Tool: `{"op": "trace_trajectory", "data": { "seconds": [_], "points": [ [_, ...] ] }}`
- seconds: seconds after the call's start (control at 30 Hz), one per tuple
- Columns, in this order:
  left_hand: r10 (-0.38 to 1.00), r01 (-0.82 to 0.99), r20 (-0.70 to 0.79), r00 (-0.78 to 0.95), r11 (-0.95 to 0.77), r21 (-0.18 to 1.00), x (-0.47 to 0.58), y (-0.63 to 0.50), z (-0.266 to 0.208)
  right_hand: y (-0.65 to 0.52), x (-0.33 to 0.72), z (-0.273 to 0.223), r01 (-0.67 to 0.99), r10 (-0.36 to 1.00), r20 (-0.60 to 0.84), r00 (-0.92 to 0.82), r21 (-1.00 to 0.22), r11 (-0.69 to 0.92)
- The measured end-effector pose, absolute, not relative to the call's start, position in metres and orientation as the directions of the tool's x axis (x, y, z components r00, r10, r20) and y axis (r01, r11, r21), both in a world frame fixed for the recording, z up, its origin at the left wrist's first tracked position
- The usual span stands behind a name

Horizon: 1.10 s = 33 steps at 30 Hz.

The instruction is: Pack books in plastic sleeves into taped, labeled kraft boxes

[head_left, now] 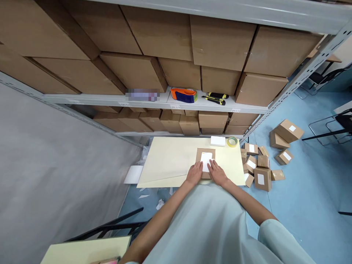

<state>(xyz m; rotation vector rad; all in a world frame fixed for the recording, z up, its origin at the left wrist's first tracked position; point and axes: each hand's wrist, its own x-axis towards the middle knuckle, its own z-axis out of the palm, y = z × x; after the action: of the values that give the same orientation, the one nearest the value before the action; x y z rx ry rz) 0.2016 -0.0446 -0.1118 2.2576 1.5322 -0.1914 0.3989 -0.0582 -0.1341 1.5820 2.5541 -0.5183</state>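
Note:
A small cardboard box (pixel 199 156) lies on the pale yellow tabletop (pixel 167 157), close to my body. On its upper face is a white label (pixel 206 160). My left hand (pixel 195 172) rests flat at the label's left edge, fingers stretched forward. On the other side, my right hand (pixel 217 172) lies with its fingers spread over the label's right edge. Neither hand is wrapped around anything. Beyond the box are a white stack of labels or paper (pixel 218 141) and a roll of tape (pixel 232 142).
Metal shelving (pixel 104 99) full of cardboard boxes rises behind the table. Its ledge holds an orange-and-blue tape dispenser (pixel 183 95) and black-and-yellow utility knives (pixel 216 98). Several labelled parcels (pixel 262 179) lie on the blue floor at right. A grey wall (pixel 55 157) stands at left.

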Motion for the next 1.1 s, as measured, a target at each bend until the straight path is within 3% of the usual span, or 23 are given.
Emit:
{"op": "trace_trajectory", "data": {
  "seconds": [0.13, 0.23, 0.3, 0.37, 0.47, 0.6, 1.1],
  "points": [
    [0.841, 0.825, -0.272, 0.467, -0.304, 0.477, 0.183, -0.07, -0.102, -0.078, 0.415, -0.104, 0.831, 0.829, -0.235, -0.507, -0.39, 0.397],
    [0.858, 0.663, -0.253, 0.446, -0.126, 0.738, 0.179, -0.071, -0.075, -0.083, 0.413, -0.063, 0.777, 0.85, -0.04, -0.526, -0.43, 0.46],
    [0.898, 0.416, -0.193, 0.396, 0.012, 0.909, 0.181, -0.069, -0.043, -0.084, 0.406, -0.031, 0.733, 0.836, 0.131, -0.534, -0.422, 0.534],
    [0.913, 0.138, -0.147, 0.382, 0.101, 0.985, 0.184, -0.067, -0.003, -0.085, 0.399, 0.001, 0.69, 0.801, 0.27, -0.534, -0.409, 0.598],
    [0.933, -0.056, -0.133, 0.334, 0.161, 0.985, 0.186, -0.07, 0.056, -0.085, 0.392, 0.042, 0.628, 0.745, 0.41, -0.526, -0.403, 0.665],
    [0.967, -0.121, -0.11, 0.229, 0.141, 0.983, 0.183, -0.075, 0.104, -0.082, 0.39, 0.076, 0.584, 0.703, 0.488, -0.517, -0.399, 0.707],
    [0.985, -0.089, -0.065, 0.161, 0.08, 0.993, 0.19, -0.063, 0.122, -0.073, 0.398, 0.08, 0.577, 0.703, 0.47, -0.535, -0.404, 0.709]
  ]
}}
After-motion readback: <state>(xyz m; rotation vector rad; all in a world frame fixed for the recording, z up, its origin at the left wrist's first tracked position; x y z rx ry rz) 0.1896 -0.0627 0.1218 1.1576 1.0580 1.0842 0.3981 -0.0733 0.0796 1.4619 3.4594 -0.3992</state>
